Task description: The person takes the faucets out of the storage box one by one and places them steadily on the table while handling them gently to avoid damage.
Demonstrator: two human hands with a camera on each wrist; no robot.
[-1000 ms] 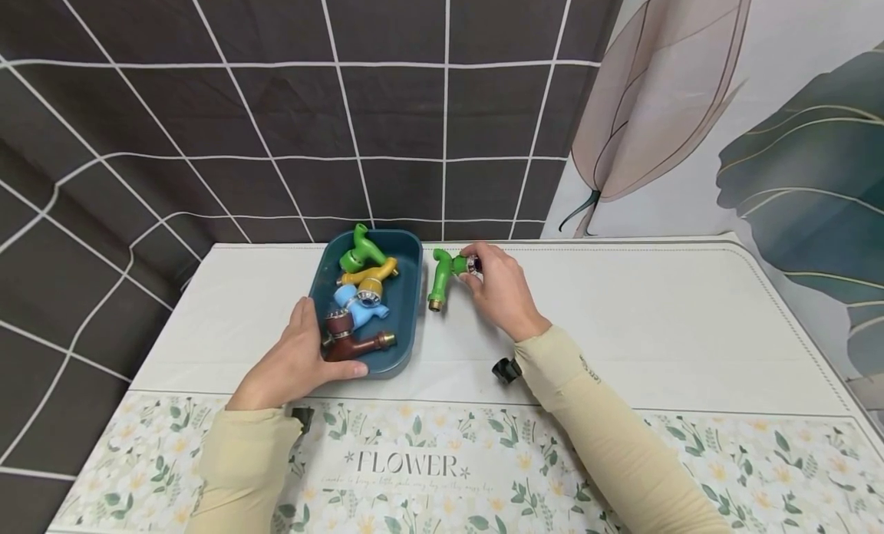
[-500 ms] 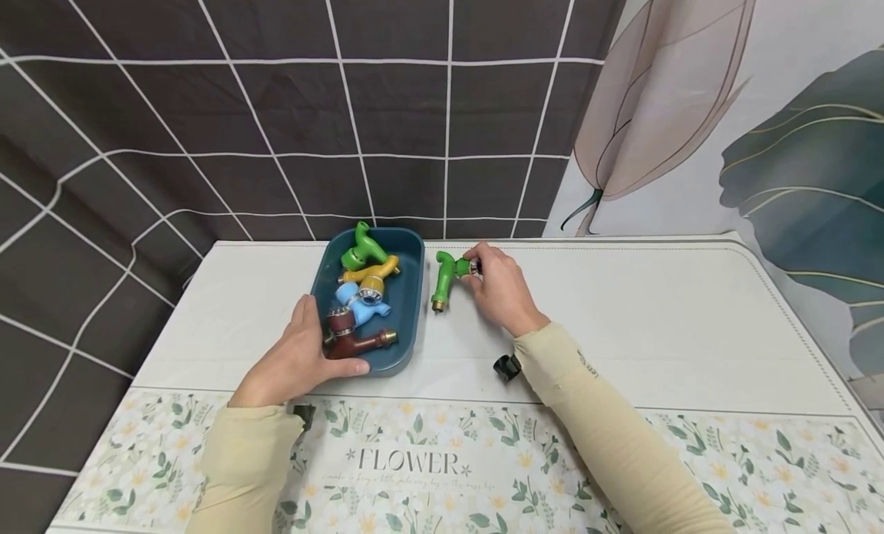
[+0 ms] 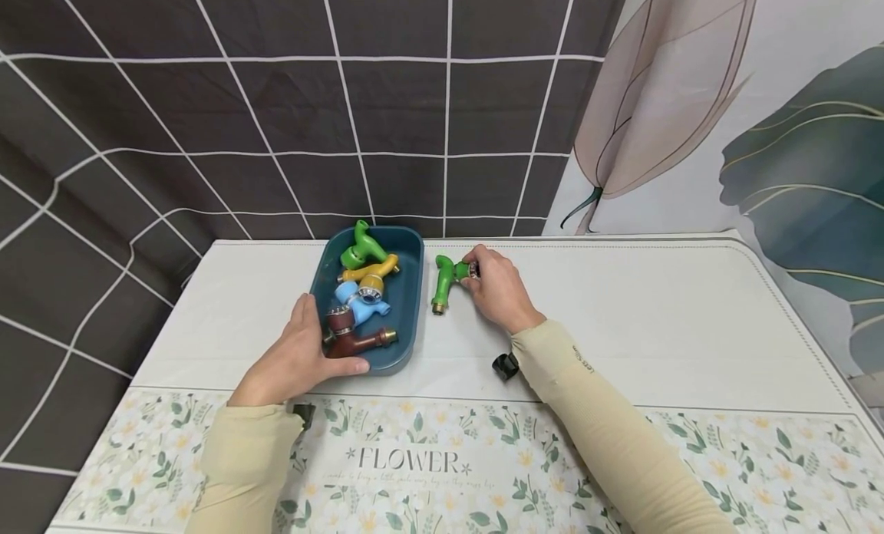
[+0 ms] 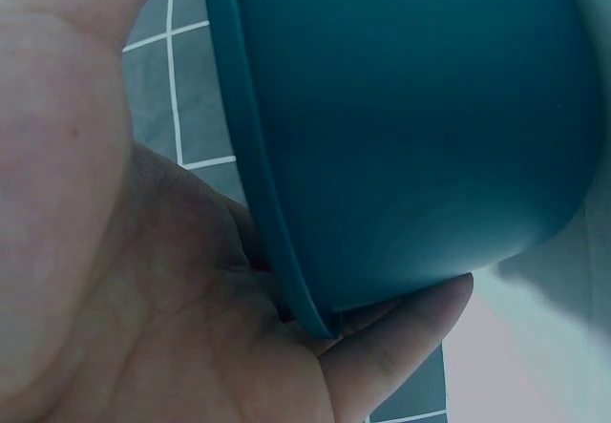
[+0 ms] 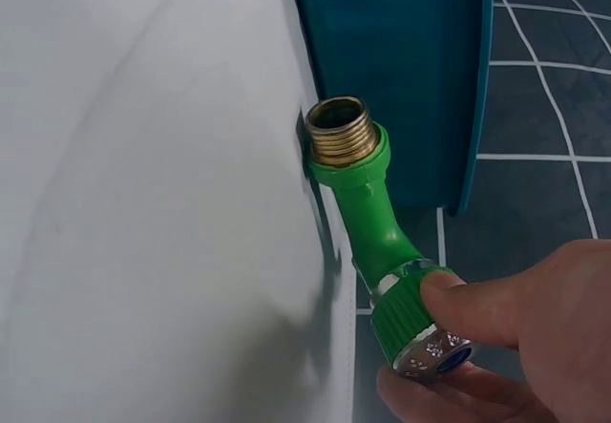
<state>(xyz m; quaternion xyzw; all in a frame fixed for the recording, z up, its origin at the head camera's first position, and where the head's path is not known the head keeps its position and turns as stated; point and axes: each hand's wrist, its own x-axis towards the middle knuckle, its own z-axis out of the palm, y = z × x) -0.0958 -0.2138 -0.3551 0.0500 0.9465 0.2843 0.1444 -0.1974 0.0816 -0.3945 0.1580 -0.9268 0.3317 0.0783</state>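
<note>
Tablecloth (image 3: pixel 656 327) reads "FLOWER" (image 3: pixel 407 462); left hand (image 3: pixel 293 359) spreads against tub (image 3: pixel 406 288), right hand (image 3: pixel 500 290) pinches green tap (image 3: pixel 443 282).

The head camera looks from above the six o'clock edge of the counter (image 3: pixel 656 311), forward and down toward twelve, far enough back to take in left hand (image 3: pixel 293 357), right hand (image 3: pixel 499 288) and the cloth (image 3: pixel 400 112) behind. The left wrist camera sits close to the tray (image 3: pixel 409 288), facing its outer wall, turned so the counter falls at three o'clock. The right wrist camera, also near, faces the held tap (image 3: pixel 443 281), counter at nine. All three share the tray; only head and right wrist share that tap.
</note>
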